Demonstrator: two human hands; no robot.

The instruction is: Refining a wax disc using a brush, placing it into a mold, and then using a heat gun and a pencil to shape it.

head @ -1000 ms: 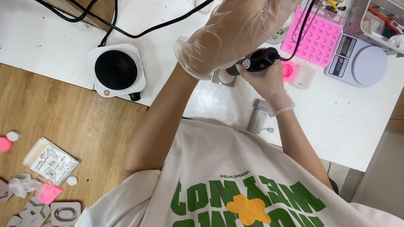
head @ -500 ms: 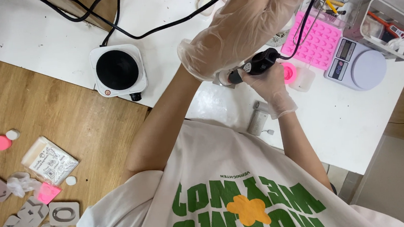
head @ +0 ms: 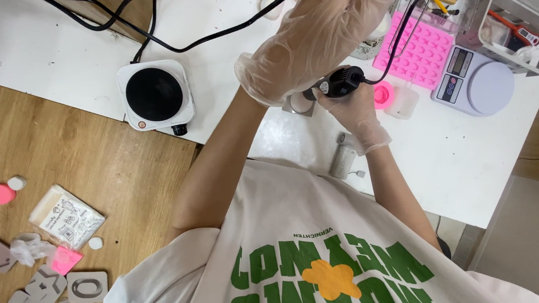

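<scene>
White cotton: the person's shirt, printed in green with an orange flower, fills the near edge.
Right hand: the gloved right hand is closed around a black rotary tool, whose cord runs up and away.
Tool position: it lies level over the white table, its tip at a small pale piece that the left forearm partly hides.
Left hand: the left hand, in a clear loose glove, is raised toward the far edge; whether its fingers grip anything I cannot tell.
Near the tool: a pink round mould just beside it, a small grey cylinder nearer the body.
Farther table: a pink silicone tray, a kitchen scale, a small hot plate.
Floor: wooden boards at the left, strewn with moulds and a packet.
</scene>
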